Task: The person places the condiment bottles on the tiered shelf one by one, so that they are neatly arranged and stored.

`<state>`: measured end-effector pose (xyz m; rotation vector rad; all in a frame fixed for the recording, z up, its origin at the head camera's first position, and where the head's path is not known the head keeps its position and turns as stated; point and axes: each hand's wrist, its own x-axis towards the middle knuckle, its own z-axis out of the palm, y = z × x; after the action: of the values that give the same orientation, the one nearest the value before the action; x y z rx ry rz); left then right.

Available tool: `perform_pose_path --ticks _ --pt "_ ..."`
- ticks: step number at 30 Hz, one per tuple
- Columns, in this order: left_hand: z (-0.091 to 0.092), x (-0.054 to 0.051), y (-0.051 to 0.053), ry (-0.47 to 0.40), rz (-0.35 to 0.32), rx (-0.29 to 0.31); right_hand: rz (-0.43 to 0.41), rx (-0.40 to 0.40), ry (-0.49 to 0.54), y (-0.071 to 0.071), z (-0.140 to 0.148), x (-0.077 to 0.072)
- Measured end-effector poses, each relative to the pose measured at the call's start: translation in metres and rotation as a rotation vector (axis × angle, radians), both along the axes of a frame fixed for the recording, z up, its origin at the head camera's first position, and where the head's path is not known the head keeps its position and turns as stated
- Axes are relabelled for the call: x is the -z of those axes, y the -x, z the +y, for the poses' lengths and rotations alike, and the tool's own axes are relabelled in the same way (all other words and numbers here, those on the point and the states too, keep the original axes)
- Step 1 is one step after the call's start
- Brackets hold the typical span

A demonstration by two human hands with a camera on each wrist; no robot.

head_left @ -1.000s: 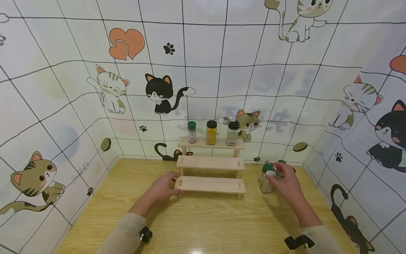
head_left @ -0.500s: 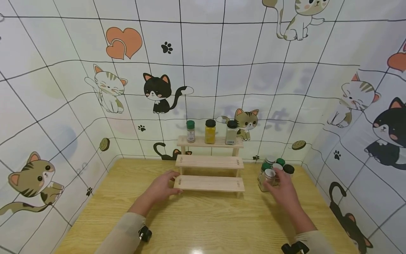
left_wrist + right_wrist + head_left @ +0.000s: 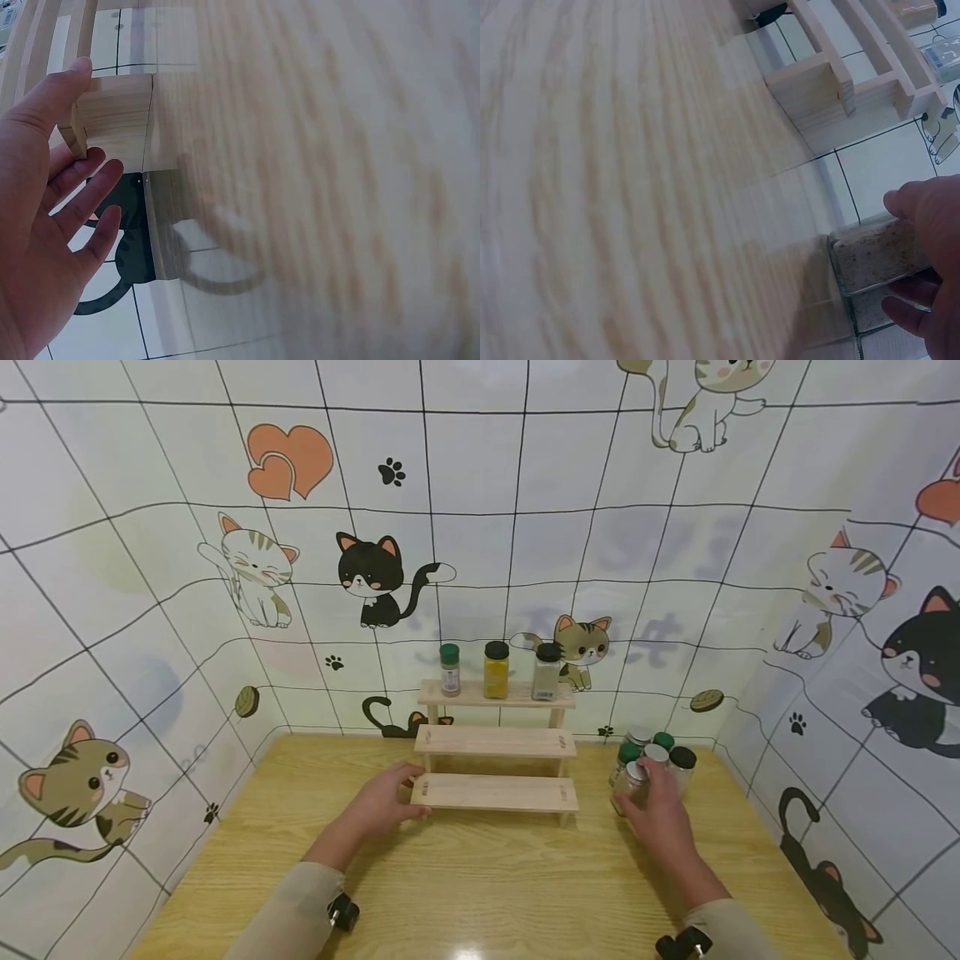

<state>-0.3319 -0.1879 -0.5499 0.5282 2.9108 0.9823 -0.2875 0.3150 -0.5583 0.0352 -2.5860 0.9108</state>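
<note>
In the head view, a three-tier wooden rack point(image 3: 495, 741) stands on the table. My left hand point(image 3: 378, 802) grips the left end of its lowest shelf; in the left wrist view the thumb lies on one face of the shelf end point(image 3: 112, 112) and fingertips reach the other side. My right hand point(image 3: 663, 818) holds a clear spice jar point(image 3: 632, 783) with a pale lid at the front of a cluster of jars. The right wrist view shows speckled contents in that jar point(image 3: 877, 255), with my thumb on one side and fingers on the other.
On the top shelf stand a green-lidded jar point(image 3: 450, 670), a yellow jar point(image 3: 496, 671) and a black-lidded pale jar point(image 3: 546, 672). Behind the held jar crowd several others, including a black-lidded jar point(image 3: 682, 766) and a green-lidded jar point(image 3: 628, 753). A cat-print wall covering point(image 3: 480, 468) encloses the table.
My right hand has come back from above the jar cluster and lowered its fingers and thumb round the front jar. The left hand keeps its grip on the rack.
</note>
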Motion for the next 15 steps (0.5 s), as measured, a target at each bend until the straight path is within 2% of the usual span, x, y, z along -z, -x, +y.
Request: perform_pose_path --ticks 5,9,15 --pt "-0.0003 -0.0003 0.0 -0.01 -0.001 0.005 0.055 0.006 0.02 0.0028 -0.0017 0.0047" --pt "-0.0008 0.0003 0.0002 -0.009 0.003 -0.003 0.09 -0.028 0.043 0.0029 -0.0024 0.005" --pt "-0.0013 0.0013 0.0004 -0.016 0.009 0.003 0.037 -0.144 0.105 -0.0004 0.002 0.0071"
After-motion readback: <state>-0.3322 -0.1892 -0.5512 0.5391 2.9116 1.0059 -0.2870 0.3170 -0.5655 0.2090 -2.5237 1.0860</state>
